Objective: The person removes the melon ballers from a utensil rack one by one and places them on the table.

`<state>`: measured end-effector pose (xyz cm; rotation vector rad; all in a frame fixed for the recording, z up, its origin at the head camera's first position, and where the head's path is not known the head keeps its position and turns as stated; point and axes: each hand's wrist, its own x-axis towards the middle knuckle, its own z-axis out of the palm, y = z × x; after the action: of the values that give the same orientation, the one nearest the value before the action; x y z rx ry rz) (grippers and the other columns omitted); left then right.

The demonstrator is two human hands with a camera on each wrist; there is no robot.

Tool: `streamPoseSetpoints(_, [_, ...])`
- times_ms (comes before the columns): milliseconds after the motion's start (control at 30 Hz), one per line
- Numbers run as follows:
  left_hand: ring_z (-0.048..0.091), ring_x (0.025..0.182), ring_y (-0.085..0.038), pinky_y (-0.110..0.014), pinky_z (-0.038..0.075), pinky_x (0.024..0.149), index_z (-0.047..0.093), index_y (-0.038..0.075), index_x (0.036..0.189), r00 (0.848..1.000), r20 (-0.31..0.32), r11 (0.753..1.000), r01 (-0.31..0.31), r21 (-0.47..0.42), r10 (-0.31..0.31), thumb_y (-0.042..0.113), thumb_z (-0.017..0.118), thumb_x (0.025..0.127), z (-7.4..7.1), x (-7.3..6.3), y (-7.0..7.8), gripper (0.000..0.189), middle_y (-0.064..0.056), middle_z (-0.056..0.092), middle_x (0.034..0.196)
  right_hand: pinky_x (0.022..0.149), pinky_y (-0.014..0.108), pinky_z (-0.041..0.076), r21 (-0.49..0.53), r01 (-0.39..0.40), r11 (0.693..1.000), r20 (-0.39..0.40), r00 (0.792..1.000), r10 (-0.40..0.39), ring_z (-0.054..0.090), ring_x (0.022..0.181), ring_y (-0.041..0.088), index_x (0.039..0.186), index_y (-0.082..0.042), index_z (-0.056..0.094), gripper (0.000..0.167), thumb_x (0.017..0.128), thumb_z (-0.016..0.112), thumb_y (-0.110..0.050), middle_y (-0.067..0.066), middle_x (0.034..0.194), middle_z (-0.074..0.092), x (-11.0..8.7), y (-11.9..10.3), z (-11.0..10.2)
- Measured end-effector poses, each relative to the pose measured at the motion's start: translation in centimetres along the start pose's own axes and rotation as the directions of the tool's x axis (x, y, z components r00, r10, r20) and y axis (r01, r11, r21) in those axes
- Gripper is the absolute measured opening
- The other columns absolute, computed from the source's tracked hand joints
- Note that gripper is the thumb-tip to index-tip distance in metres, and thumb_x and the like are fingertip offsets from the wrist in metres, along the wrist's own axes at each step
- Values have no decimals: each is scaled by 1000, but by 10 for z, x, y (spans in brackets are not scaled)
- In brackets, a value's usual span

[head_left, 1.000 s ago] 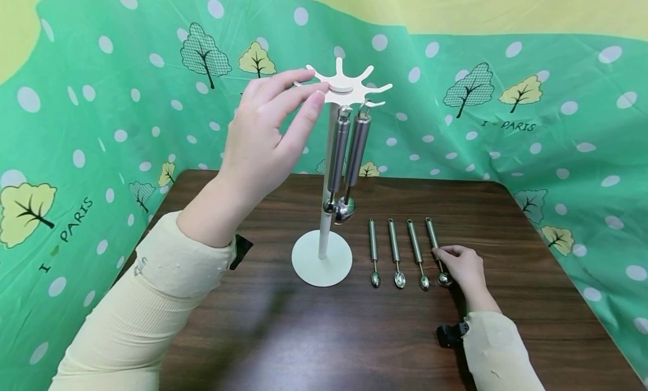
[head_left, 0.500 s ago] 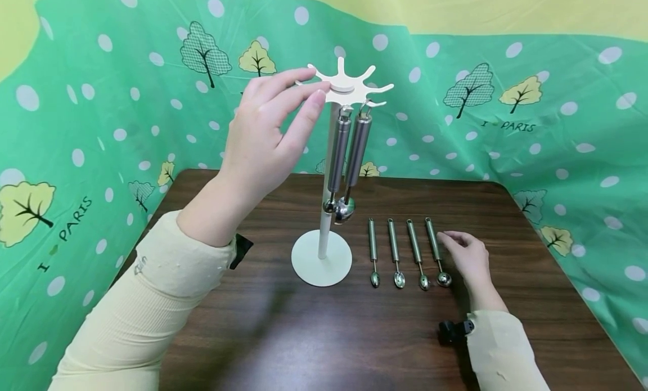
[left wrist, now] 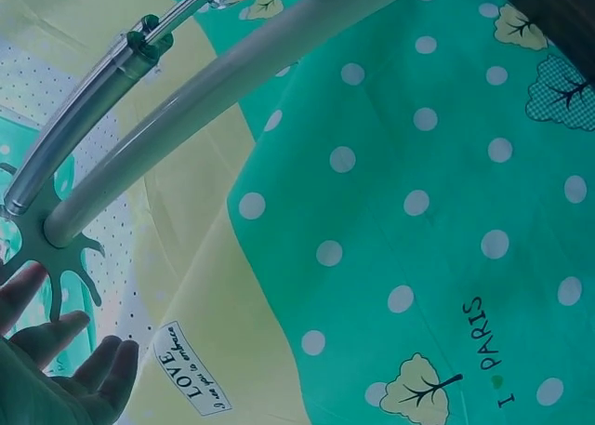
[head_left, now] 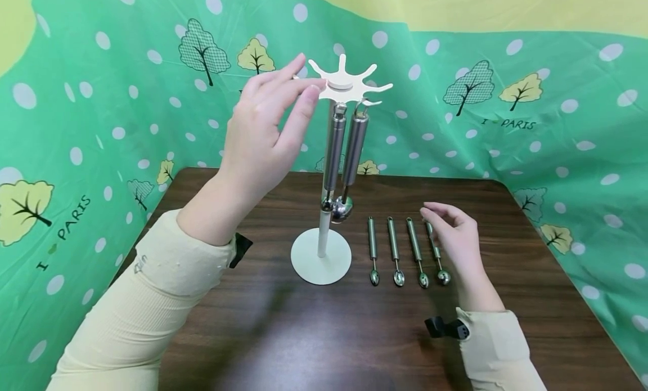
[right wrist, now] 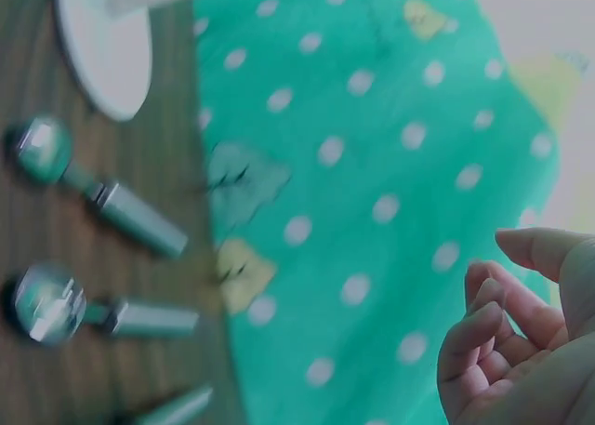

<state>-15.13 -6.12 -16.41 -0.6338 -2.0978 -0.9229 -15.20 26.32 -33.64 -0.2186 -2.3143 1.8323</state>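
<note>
Loosely, the left hand [head_left: 260, 121] reaches to the rack [head_left: 341, 84], fingers nearly straight and gripping nothing, tips at its hub; contact is hard to tell. Two scoops [head_left: 334, 149] hang from the rack, side by side. Four more lie in a row on the table [head_left: 243, 335], right of the base [head_left: 304, 261]. Over the rightmost scoop [head_left: 443, 277] hovers the right hand [head_left: 458, 239], empty, fingers bent, thumb apart from them.

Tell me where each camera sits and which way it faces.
Head: on the head, facing forward and down at the table; left hand and right hand show.
Left wrist: on that wrist, facing the stand; part of that hand shows.
Right wrist: on that wrist, facing spoons and cloth; that hand shows.
Shared: both wrist views show the stand.
</note>
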Motion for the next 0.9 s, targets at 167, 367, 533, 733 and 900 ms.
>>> streamPoseSetpoints(167, [53,130,-24,-38,43,102,73,5,113,998,-36,999,-45,3,45,22,50,103,1,2,-2,31,-7,71,123,45,20,46,112,84,990,35,995,-88,49,46,8,98,-22,75,10,91,72,-15,-11,77,72,-15,-30,16])
streamPoseSetpoints(367, [56,126,-26,-34,37,106,73,2,111,993,-69,995,-93,39,95,20,52,103,-1,2,-2,29,-12,68,128,46,21,47,198,180,963,58,979,-195,50,47,9,102,-15,76,15,91,70,-7,-7,79,74,-36,-62,36])
streamPoseSetpoints(533, [58,124,-25,-33,36,106,72,1,110,989,-81,992,-117,55,121,20,52,103,-2,1,-2,29,-13,70,124,48,22,47,231,278,932,90,948,-305,51,48,12,105,-10,76,18,91,68,-2,-4,86,77,-52,-82,49])
streamPoseSetpoints(733, [59,122,-24,-32,39,103,71,1,112,992,-87,996,-88,1,87,19,52,103,1,-2,-2,28,-12,68,128,49,23,48,290,364,885,161,893,-420,53,50,13,111,-4,74,23,90,67,2,-2,95,78,-67,-97,63])
streamPoseSetpoints(900, [58,121,-25,-34,41,103,69,3,118,995,-84,998,-50,-36,47,20,48,104,2,-5,-1,30,-9,64,135,49,23,48,297,371,880,211,873,-439,55,53,13,117,-2,71,29,90,67,3,-2,102,77,-74,-106,73])
